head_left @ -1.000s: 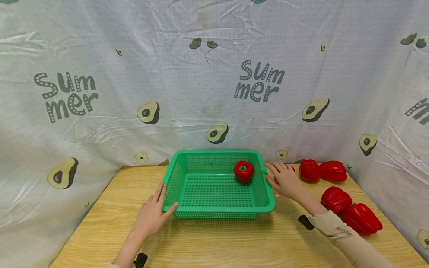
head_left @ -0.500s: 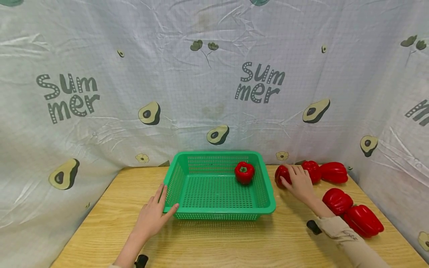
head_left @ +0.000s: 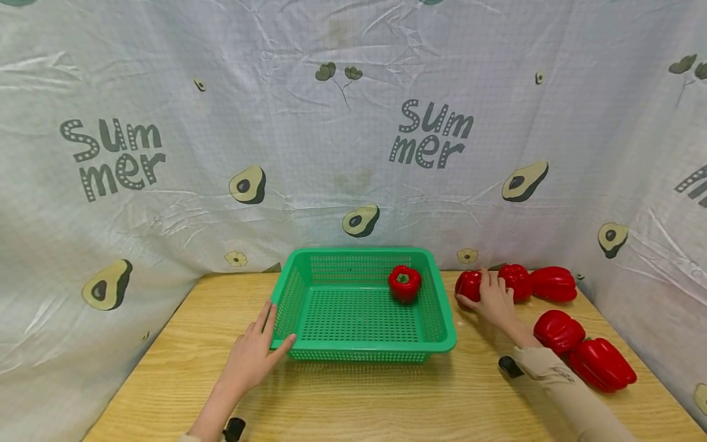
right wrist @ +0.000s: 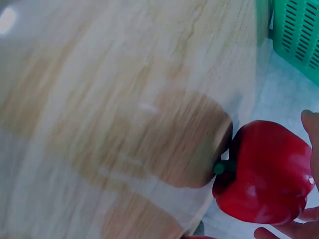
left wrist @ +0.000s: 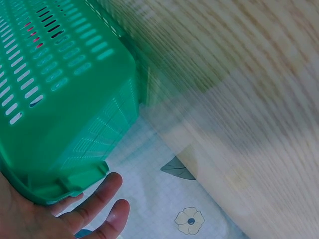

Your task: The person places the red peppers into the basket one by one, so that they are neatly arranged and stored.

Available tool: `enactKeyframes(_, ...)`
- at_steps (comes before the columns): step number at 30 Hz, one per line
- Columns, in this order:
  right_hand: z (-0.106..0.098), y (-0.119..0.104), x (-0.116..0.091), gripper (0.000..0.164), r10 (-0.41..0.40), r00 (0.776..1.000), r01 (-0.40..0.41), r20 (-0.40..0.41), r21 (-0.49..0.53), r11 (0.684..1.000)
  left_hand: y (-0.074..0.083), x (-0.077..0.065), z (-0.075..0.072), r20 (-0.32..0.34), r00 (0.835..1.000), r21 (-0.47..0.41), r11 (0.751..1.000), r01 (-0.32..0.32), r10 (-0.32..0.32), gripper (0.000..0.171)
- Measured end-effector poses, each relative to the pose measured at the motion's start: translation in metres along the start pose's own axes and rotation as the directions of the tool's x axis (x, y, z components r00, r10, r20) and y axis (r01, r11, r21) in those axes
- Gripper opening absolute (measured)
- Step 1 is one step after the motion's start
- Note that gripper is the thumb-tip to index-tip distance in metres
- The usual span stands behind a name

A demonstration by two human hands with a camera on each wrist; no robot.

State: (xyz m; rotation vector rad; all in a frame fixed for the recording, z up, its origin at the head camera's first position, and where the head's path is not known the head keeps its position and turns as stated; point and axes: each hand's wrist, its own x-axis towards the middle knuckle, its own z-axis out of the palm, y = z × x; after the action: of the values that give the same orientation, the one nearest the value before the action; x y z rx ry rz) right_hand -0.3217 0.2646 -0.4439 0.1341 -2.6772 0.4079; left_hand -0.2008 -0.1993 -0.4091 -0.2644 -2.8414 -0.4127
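Note:
A green plastic basket (head_left: pixel 370 346) with slotted walls stands on the wooden table, one red bell pepper (head_left: pixel 405 286) inside at its right. My left hand (head_left: pixel 250 355) rests on the basket's front left corner, fingers straight along the rim; in the left wrist view its fingertips (left wrist: pixel 113 183) extend past the rim. To the basket's right, my right hand (head_left: pixel 497 305) holds another red bell pepper (head_left: pixel 466 286), with thumb and fingers around it. The right wrist view shows this bell pepper (right wrist: pixel 269 174) on its side, its green stem close to the tabletop.
Two bell peppers (head_left: pixel 515 281) lie behind the right hand at the table's back right. Two more bell peppers (head_left: pixel 602 364) lie beside the right forearm, near the table's right edge. A printed cloth (head_left: pixel 353 153) hangs behind the table and along its sides.
My right hand has moved right from the basket's right rim to the bell pepper beside it, and its grasp there has shifted slightly. The left hand has stayed on the basket.

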Motion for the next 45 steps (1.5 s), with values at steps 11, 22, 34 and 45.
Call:
enactKeyframes(11, 0.006, 0.000, 0.004, 0.090, 0.037, 0.999, -0.037, 0.032, -0.005, 0.999, 0.000, 0.000, 0.001, 0.000, 1.000, -0.002, 1.000, -0.001, 0.001, 0.077)
enactKeyframes(22, 0.008, 0.004, 0.006, 0.093, 0.000, 0.997, 0.001, 0.073, -0.007, 1.000, -0.001, 0.001, 0.000, 0.013, 1.000, -0.013, 1.000, 0.008, -0.008, 0.077)
enactKeyframes(34, 0.000, 0.000, 0.001, 0.088, -0.136, 0.990, 0.138, 0.036, -0.063, 0.988, -0.001, 0.001, 0.000, 0.017, 1.000, -0.017, 1.000, 0.005, -0.004, 0.077)
enactKeyframes(45, -0.019, -0.009, -0.006, 0.091, -0.243, 0.969, 0.241, -0.051, -0.043, 0.969, -0.001, 0.000, 0.000, 0.024, 1.000, -0.019, 1.000, 0.007, -0.007, 0.078)
